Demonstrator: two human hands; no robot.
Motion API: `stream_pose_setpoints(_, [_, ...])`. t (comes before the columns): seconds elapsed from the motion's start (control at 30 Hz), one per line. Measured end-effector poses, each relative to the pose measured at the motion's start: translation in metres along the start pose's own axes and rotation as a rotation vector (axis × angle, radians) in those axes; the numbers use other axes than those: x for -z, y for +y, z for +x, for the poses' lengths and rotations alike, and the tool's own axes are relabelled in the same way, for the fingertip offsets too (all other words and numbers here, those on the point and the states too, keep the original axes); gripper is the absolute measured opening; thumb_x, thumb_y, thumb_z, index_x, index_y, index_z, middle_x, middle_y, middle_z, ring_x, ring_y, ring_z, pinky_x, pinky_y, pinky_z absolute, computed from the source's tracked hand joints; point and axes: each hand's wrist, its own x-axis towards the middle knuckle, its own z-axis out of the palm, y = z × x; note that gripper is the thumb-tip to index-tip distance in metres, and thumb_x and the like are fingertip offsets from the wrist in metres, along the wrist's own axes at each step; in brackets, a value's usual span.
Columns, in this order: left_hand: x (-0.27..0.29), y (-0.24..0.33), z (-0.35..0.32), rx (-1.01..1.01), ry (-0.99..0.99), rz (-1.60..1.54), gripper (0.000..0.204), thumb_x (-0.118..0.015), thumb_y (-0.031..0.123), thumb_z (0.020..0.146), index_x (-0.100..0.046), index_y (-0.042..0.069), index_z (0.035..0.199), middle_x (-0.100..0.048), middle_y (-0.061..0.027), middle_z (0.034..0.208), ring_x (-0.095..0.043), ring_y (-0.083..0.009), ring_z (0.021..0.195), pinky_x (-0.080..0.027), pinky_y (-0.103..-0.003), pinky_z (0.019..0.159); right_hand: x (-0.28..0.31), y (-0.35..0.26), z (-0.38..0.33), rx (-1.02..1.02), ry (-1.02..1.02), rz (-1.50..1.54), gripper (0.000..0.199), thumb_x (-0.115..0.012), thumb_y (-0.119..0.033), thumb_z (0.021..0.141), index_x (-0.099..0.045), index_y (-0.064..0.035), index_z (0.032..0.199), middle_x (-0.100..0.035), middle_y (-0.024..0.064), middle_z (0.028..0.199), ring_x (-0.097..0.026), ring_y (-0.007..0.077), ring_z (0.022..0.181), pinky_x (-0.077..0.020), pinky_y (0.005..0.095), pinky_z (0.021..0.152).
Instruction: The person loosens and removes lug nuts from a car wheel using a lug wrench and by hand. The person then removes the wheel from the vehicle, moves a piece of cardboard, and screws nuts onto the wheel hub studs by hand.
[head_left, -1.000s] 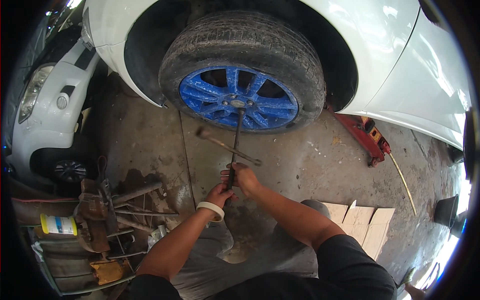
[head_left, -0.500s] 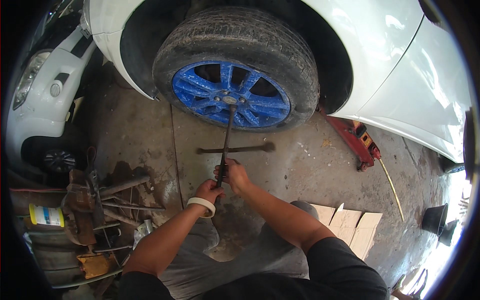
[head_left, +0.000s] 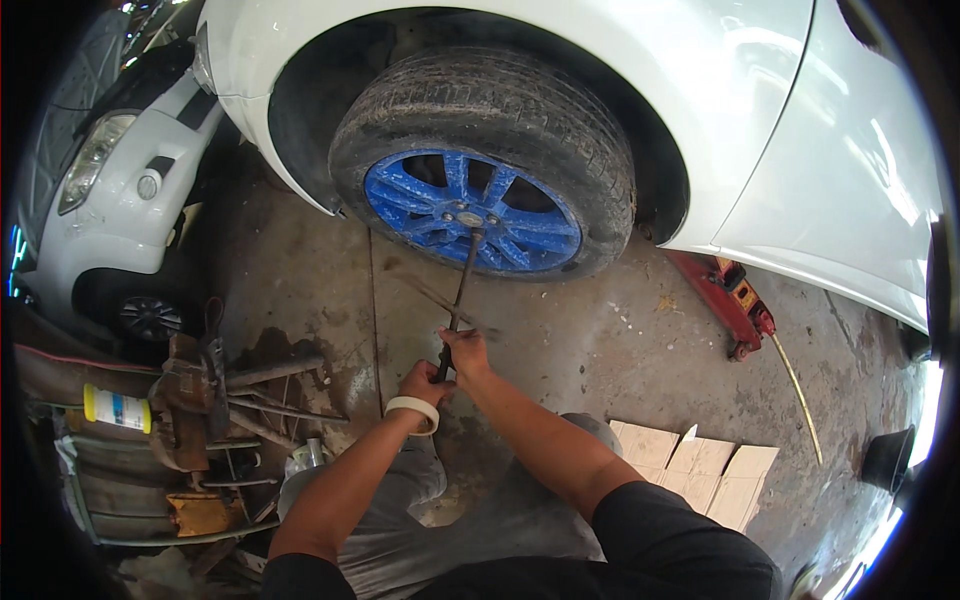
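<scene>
A four-way lug wrench [head_left: 463, 284] reaches from a lug nut near the hub of a blue wheel [head_left: 457, 176] to my hands. Its crossbar is smeared by motion. My left hand [head_left: 424, 383], with a pale band on the wrist, is closed round the near end of the shaft. Just beyond it, my right hand [head_left: 467, 354] is closed on the same shaft, close below the crossbar. The worn black tyre [head_left: 500, 100] sits in the wheel arch of a white car [head_left: 745, 60]. Other lug nuts show round the hub.
A red floor jack [head_left: 725, 300] with a yellowish handle is at the car's right side. Flattened cardboard [head_left: 690, 465] lies right of my legs. Left are a rusty vise [head_left: 185, 410], metal bars, a yellow-and-white tub [head_left: 117, 408] and another white car [head_left: 130, 190]. A black bucket [head_left: 888, 458] stands far right.
The wrench's crossbar has turned from nearly level to slanting down rightward, and is now blurred. My right hand has closed on the shaft nearer the crossbar. The whole view has shifted slightly.
</scene>
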Motion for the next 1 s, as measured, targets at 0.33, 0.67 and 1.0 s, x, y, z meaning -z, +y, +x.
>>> stream_pose_setpoints(0.33, [0.010,-0.016,0.004,0.139,0.008,-0.554,0.020,-0.056,0.011,0.101,-0.055,0.003,0.120,-0.071,-0.0158,0.094,-0.071,-0.0242,0.079,-0.055,-0.036,0.070,0.001,-0.023,-0.021,-0.166,-0.236,0.267,0.022,-0.052,-0.018,0.106,-0.053,0.0020,0.114,-0.069,0.0151,0.094,-0.070,0.0266,0.079,-0.0591,0.0384,0.074])
stream_pose_setpoints(0.67, [0.012,-0.041,0.017,-0.226,0.245,0.171,0.030,-0.081,0.016,0.082,-0.064,0.000,0.100,-0.073,-0.0174,0.090,-0.071,-0.0297,0.077,-0.054,-0.041,0.074,-0.016,-0.007,-0.016,-0.015,-0.164,0.236,0.027,-0.060,-0.018,0.104,-0.054,0.0041,0.118,-0.069,0.0139,0.100,-0.070,0.0244,0.088,-0.0595,0.0360,0.078])
stream_pose_setpoints(1.0, [0.012,-0.071,0.043,0.110,-0.424,-0.946,0.015,-0.055,0.008,0.104,-0.061,-0.004,0.111,-0.072,-0.0181,0.093,-0.074,-0.0274,0.082,-0.058,-0.036,0.068,-0.006,-0.020,-0.012,-0.048,-0.119,-0.005,0.033,-0.061,-0.019,0.101,-0.056,0.0037,0.124,-0.072,0.0162,0.101,-0.072,0.0257,0.083,-0.0580,0.0400,0.074])
